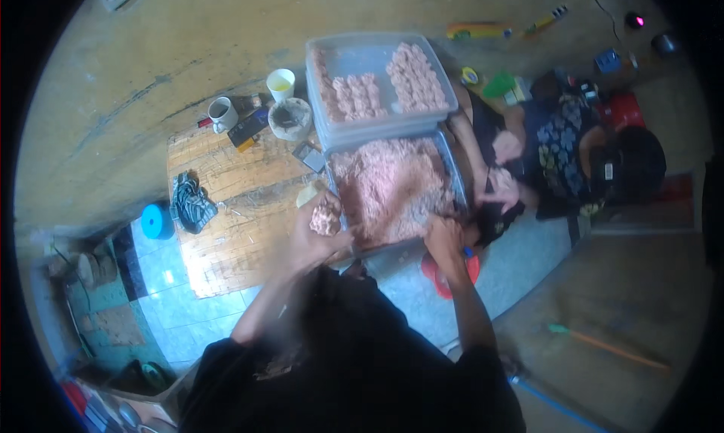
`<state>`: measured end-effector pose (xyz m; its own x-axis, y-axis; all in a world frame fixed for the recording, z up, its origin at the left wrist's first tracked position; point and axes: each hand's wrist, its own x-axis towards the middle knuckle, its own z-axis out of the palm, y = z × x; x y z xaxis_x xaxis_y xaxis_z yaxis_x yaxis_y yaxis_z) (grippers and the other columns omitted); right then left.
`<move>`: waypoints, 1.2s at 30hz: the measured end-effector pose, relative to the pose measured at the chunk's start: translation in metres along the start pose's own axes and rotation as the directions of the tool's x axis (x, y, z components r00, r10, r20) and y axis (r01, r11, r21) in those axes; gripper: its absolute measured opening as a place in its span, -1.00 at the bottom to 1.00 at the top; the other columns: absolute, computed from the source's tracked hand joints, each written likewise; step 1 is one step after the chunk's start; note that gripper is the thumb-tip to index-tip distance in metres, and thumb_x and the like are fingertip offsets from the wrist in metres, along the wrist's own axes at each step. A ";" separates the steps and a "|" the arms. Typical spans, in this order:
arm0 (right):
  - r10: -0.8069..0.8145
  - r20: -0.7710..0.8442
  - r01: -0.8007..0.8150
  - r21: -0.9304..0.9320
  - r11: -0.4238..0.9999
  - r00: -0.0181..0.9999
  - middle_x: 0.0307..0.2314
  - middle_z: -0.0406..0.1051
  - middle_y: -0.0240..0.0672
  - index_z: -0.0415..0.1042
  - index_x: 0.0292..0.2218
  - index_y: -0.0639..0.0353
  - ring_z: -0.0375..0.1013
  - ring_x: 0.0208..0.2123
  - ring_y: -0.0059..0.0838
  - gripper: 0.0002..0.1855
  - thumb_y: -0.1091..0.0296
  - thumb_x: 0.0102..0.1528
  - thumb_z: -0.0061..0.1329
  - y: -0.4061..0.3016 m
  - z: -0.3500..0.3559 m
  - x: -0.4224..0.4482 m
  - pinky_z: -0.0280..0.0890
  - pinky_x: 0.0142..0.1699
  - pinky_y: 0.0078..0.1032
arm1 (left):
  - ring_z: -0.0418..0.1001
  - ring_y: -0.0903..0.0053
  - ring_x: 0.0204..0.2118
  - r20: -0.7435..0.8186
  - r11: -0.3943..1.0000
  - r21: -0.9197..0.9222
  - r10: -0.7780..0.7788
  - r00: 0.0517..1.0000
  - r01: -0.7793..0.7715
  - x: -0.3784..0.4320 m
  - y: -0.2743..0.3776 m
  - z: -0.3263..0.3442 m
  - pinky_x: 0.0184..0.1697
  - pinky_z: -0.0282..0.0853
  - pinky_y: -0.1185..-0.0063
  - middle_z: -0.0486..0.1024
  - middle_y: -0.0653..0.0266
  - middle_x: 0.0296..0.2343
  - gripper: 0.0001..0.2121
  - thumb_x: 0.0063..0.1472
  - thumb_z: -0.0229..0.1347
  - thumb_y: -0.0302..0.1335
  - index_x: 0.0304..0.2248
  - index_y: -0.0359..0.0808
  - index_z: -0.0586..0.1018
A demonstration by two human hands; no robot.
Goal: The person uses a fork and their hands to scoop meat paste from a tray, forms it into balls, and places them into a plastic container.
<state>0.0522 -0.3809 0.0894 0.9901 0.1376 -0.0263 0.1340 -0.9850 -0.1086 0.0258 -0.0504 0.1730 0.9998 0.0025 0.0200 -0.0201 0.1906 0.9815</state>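
My left hand (319, 229) is curled around a lump of pink ground-meat-like paste (326, 219), beside the left rim of a grey plastic tub. My right hand (445, 232) has its fingers bent down at the tub's near right corner, touching or just over the mass; what its fingers hold is hidden. The tub (459, 175) is heaped with pink, crumbly paste (390, 178). Behind it, a clear plastic container (362, 59) on top of a stack bears rows of small shaped lumps (417, 79).
On the wooden table (254, 235) are a striped cloth (193, 202), a mug (223, 115), a stone mortar-like bowl (290, 119) and a yellow-white cup (280, 84). A co-worker (565, 144) sits at the right, hands near the tub. A red plastic item (438, 280) lies below my right forearm.
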 end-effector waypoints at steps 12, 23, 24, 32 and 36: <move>-0.355 -0.113 0.361 0.507 0.782 0.928 -0.48 0.52 -0.12 0.50 -0.29 0.18 0.58 -0.42 -0.01 -0.95 0.44 0.23 0.08 -0.170 -0.204 -0.017 0.41 -0.34 -0.17 | 0.61 0.47 -0.46 0.250 0.950 0.299 -0.170 0.953 0.091 0.004 0.011 -0.032 -0.30 0.49 0.48 0.62 0.10 -0.51 -0.76 0.04 0.35 -0.55 -0.26 -0.39 0.67; -0.317 -0.066 0.287 0.621 0.729 0.946 -0.41 0.51 -0.08 0.43 -0.25 0.22 0.58 -0.37 0.02 -0.91 0.47 0.25 0.09 -0.225 -0.205 0.004 0.40 -0.33 -0.16 | 0.55 0.22 -0.50 0.237 0.621 0.620 0.435 0.869 -0.480 0.030 0.020 -0.069 -0.47 0.43 0.35 0.49 0.17 -0.49 -0.75 0.04 0.35 -0.39 -0.37 -0.30 0.53; -0.316 -0.062 0.285 0.618 0.732 0.947 -0.41 0.51 -0.08 0.43 -0.25 0.22 0.58 -0.37 0.02 -0.91 0.47 0.25 0.09 -0.230 -0.202 0.002 0.40 -0.33 -0.16 | 0.51 0.37 -0.55 0.178 0.556 0.652 0.548 0.817 -0.515 0.031 0.022 -0.062 -0.52 0.38 0.42 0.46 0.25 -0.51 -0.78 0.09 0.34 -0.37 -0.40 -0.26 0.54; 0.183 -0.127 -0.084 0.549 0.832 0.975 -0.49 0.56 -0.20 0.51 -0.26 0.29 0.54 -0.47 -0.53 -0.88 0.41 0.29 0.10 -0.206 -0.234 0.011 0.40 -0.34 -0.49 | 0.35 0.80 -0.57 -0.041 0.899 0.350 0.294 0.955 -0.262 0.049 0.007 -0.075 -0.51 0.31 0.65 0.49 0.48 -0.58 -0.68 0.10 0.48 -0.39 -0.32 -0.39 0.60; 0.101 -0.149 0.010 0.602 0.798 0.984 -0.59 0.46 -0.30 0.51 -0.26 0.29 0.43 -0.55 -0.61 -0.84 0.37 0.32 0.09 -0.202 -0.217 -0.007 0.30 -0.43 -0.49 | 0.37 0.75 -0.63 -0.169 0.977 0.125 0.193 0.967 -0.173 0.025 0.036 -0.087 -0.54 0.30 0.65 0.51 0.43 -0.61 -0.78 0.13 0.41 -0.48 -0.41 -0.34 0.56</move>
<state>0.0271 -0.2053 0.3275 0.9935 0.0208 0.1116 0.0921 -0.7225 -0.6852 0.0502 0.0421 0.1921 0.9627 0.2051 0.1762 -0.1926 0.0626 0.9793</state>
